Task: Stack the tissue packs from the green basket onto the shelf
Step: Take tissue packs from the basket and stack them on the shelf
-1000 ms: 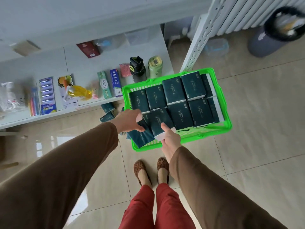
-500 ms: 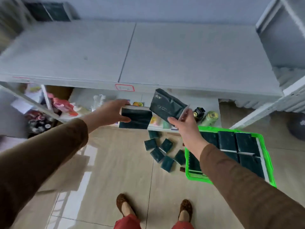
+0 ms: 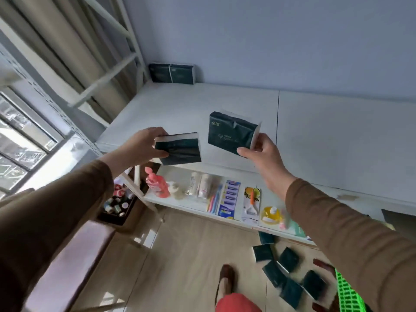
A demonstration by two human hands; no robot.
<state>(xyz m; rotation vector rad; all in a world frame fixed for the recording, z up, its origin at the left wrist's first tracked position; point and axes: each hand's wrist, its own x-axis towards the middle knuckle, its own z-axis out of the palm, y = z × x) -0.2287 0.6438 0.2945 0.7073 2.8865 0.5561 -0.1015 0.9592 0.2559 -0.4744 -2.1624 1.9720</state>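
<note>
Left hand: left hand (image 3: 144,145) gripped a dark green plastic-wrapped tissue pack (image 3: 180,148) by its end, fingers curled round it, held in the air over the front edge of the white shelf (image 3: 337,140)
Right hand: right hand (image 3: 262,152) pinched a second dark green tissue pack (image 3: 231,131) at its lower right corner, raised above the shelf
Shelf stock: two dark green tissue packs (image 3: 171,73) stood against the wall at the far left corner
Floor: loose dark green packs (image 3: 290,273) lay scattered beside the bright green plastic basket (image 3: 346,291)
</note>
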